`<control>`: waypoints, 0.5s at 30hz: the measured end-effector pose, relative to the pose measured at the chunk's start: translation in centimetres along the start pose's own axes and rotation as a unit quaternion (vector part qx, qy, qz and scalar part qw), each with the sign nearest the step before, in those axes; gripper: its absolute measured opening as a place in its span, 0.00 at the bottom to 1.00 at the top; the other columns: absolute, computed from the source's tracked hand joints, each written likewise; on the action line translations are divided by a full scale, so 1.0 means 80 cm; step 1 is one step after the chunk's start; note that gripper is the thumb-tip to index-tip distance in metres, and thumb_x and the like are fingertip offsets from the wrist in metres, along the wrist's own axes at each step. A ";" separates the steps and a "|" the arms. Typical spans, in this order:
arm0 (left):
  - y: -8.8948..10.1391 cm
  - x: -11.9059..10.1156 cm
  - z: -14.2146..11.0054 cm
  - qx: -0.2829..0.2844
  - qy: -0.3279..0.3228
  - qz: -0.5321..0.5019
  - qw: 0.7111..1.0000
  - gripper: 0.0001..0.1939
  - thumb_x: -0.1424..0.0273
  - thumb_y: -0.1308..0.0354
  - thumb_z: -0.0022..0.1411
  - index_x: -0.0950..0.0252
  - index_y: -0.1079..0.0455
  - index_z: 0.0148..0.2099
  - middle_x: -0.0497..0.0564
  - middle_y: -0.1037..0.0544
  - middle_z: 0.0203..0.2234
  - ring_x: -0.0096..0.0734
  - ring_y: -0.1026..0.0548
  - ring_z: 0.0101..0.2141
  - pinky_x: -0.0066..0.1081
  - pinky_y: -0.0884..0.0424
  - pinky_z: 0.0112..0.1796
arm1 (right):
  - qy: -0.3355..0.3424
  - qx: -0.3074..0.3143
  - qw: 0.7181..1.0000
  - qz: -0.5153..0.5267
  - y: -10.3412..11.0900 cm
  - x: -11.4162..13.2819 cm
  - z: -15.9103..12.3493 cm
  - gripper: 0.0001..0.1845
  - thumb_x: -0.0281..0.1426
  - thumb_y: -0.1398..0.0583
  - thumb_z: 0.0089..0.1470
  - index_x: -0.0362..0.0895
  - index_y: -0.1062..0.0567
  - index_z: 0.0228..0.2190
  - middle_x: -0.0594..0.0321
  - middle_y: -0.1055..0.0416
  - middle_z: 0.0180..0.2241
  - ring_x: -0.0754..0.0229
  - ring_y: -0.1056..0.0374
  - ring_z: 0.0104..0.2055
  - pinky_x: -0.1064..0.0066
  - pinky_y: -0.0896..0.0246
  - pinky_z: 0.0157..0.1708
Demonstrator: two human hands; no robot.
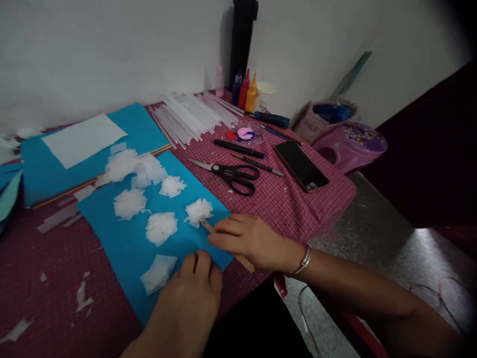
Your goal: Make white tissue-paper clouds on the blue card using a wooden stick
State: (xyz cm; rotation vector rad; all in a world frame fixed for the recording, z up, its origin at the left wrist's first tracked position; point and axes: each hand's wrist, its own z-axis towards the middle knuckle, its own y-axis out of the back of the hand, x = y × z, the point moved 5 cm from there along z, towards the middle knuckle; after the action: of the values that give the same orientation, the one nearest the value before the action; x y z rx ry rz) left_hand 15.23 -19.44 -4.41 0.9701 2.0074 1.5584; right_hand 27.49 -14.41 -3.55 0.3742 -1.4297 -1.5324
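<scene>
My right hand [248, 241] is closed around a flat wooden stick [207, 226]. The stick's tip meets the lower edge of a ruffled white paper flower [198, 211] on a blue sheet [122, 253]. Low on the same sheet rests my left hand [190, 293], fingers curled down and close together; whatever they may hold is hidden. Just left of it lies a small stack of white paper squares [158, 273]. More fluffy white flowers [161, 227] are spread across the sheet, with loose white paper pieces [149, 169] at its far end.
Black-handled scissors [234, 174], a marker [238, 148], a pen [257, 164] and a phone [301, 165] lie to the right. White strips [194, 117], paint bottles [244, 92] and a paint palette [244, 134] are behind. A pink stool [346, 146] stands beyond the table's right edge.
</scene>
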 end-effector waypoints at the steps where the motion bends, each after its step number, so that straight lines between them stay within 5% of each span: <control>1: -0.001 0.000 -0.001 -0.006 0.001 0.001 1.000 0.14 0.79 0.51 0.56 0.65 0.25 0.39 0.62 0.24 0.37 0.48 0.27 0.38 0.38 0.28 0.30 | 0.007 0.016 1.000 -0.022 -0.002 0.002 -0.001 0.13 0.33 0.48 0.64 0.43 0.29 0.46 0.56 0.29 0.44 0.56 0.35 0.41 0.65 0.35 0.40; 12: 0.012 -0.003 0.007 0.015 0.029 -0.034 0.999 0.12 0.79 0.49 0.55 0.65 0.24 0.35 0.61 0.23 0.34 0.48 0.26 0.38 0.39 0.27 0.32 | 0.005 0.038 0.996 -0.086 -0.007 0.008 0.003 0.12 0.34 0.46 0.63 0.44 0.29 0.45 0.56 0.28 0.43 0.56 0.36 0.39 0.67 0.35 0.35; 15: 0.017 -0.004 -0.003 -0.016 0.029 -0.054 0.998 0.13 0.79 0.49 0.55 0.66 0.25 0.38 0.60 0.22 0.37 0.46 0.25 0.40 0.41 0.25 0.37 | 0.000 0.026 0.998 -0.062 -0.006 0.007 0.001 0.12 0.33 0.45 0.61 0.44 0.29 0.45 0.56 0.29 0.44 0.56 0.35 0.41 0.66 0.34 0.36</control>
State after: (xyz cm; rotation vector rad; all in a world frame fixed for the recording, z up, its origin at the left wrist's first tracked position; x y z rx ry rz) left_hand 15.63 -19.70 -3.07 0.7980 2.0315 1.5729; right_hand 26.95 -14.93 -3.76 0.5024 -1.4709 -1.5969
